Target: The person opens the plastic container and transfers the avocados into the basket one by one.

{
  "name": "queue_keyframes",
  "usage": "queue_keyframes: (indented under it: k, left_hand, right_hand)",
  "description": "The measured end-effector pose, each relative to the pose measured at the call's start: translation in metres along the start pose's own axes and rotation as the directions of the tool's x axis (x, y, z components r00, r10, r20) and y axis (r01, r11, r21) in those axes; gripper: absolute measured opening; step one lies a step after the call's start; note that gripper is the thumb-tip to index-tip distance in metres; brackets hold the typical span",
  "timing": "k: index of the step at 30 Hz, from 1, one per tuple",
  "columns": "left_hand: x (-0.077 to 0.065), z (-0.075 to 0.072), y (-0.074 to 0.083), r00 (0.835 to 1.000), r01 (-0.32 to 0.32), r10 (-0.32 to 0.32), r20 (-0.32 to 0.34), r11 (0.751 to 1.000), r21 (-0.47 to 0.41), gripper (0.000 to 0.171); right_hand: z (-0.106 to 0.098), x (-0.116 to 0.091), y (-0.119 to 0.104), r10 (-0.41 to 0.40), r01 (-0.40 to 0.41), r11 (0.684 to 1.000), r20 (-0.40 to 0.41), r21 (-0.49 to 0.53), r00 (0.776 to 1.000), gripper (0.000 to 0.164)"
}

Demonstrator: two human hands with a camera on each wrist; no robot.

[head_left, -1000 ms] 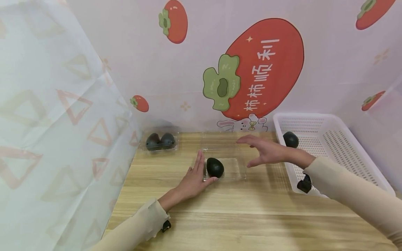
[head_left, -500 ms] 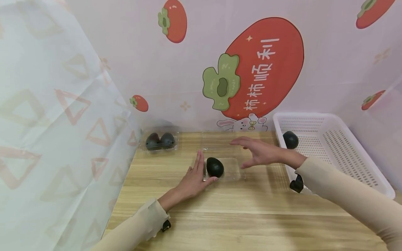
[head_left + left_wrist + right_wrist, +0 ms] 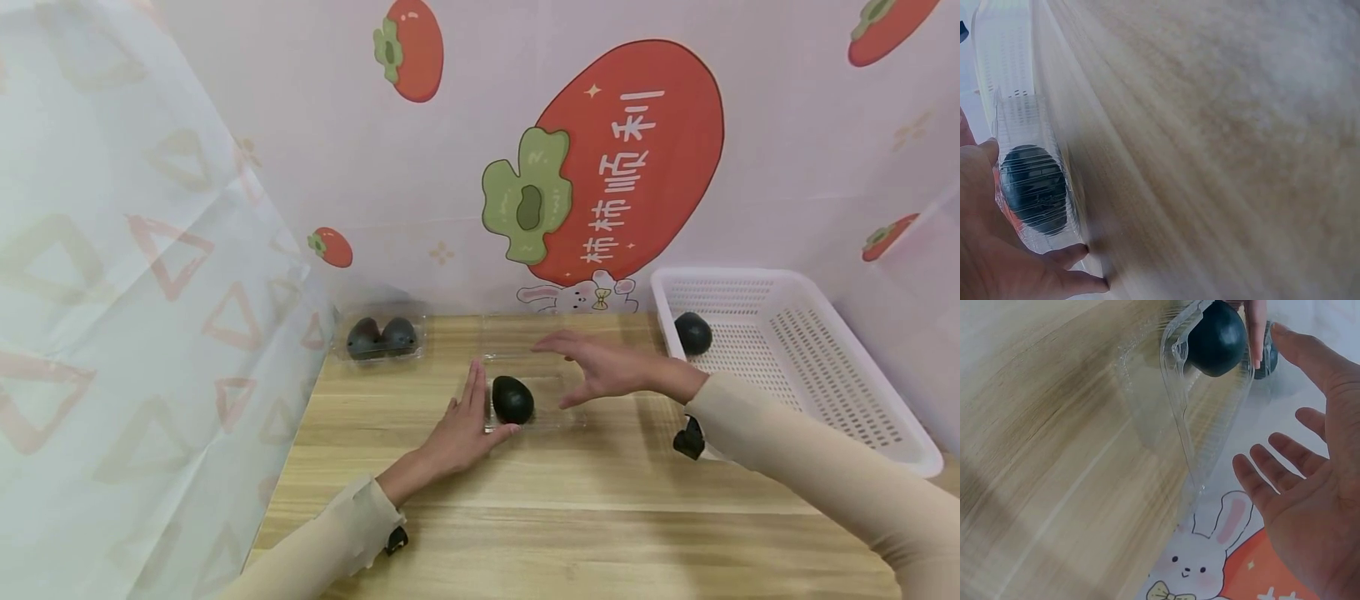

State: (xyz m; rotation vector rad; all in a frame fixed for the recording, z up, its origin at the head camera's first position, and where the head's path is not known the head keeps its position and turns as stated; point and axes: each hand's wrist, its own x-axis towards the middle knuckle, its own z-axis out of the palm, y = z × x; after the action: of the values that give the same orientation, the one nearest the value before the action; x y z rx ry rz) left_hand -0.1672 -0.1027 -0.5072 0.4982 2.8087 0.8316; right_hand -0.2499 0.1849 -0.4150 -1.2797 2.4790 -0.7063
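A clear plastic clamshell box (image 3: 551,421) lies with its lid (image 3: 517,336) folded back toward the wall. One dark green avocado (image 3: 513,400) sits in the left part of its base. My left hand (image 3: 459,429) rests against the box's left end, fingers straight along that side and thumb at the front edge; in the left wrist view the avocado (image 3: 1035,189) shows through the ribbed plastic. Fingers spread and holding nothing, my right hand (image 3: 611,367) hovers at the right of the box. The right wrist view shows its palm (image 3: 1310,512) apart from the plastic.
A second clear box (image 3: 380,357) with two avocados stands at the back left. On the right, a white perforated basket (image 3: 795,358) holds one avocado (image 3: 693,334) by its left wall. A printed cloth wall (image 3: 442,183) rises behind the wooden table (image 3: 525,525).
My right hand has moved left, away from the basket and nearer the avocado in the box. The left hand and the box stay in place.
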Motion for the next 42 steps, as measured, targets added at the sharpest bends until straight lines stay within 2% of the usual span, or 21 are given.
queue_keyframes:
  k: [13, 20, 27, 35, 42]
  left_hand:
    - [0.001, 0.001, -0.001, 1.000, 0.007, -0.007, -0.008, 1.000, -0.008, 0.117]
    - [0.001, 0.002, -0.002, 1.000, 0.006, -0.006, -0.007, 1.000, -0.026, 0.117]
    - [0.000, 0.001, -0.001, 1.000, 0.000, 0.000, -0.004, 0.999, -0.037, 0.117]
    - [-0.001, 0.000, -0.001, 1.000, -0.003, 0.003, 0.002, 0.999, -0.035, 0.116]
    - [-0.001, 0.000, -0.001, 1.000, -0.008, 0.008, 0.004, 0.999, -0.035, 0.115]
  right_hand:
    - [0.010, 0.014, -0.002, -0.055, 0.056, 0.998, 0.013, -0.041, 0.998, 0.089]
    - [0.016, 0.021, -0.005, -0.037, 0.037, 0.999, 0.040, -0.013, 0.999, 0.087]
    - [0.023, 0.027, -0.005, -0.072, 0.072, 0.997, 0.022, -0.029, 0.997, 0.085]
    - [0.029, 0.035, -0.006, -0.064, 0.066, 0.997, 0.045, -0.049, 0.997, 0.085]
    - [0.032, 0.040, -0.007, -0.049, 0.050, 0.999, 0.075, -0.021, 0.996, 0.083]
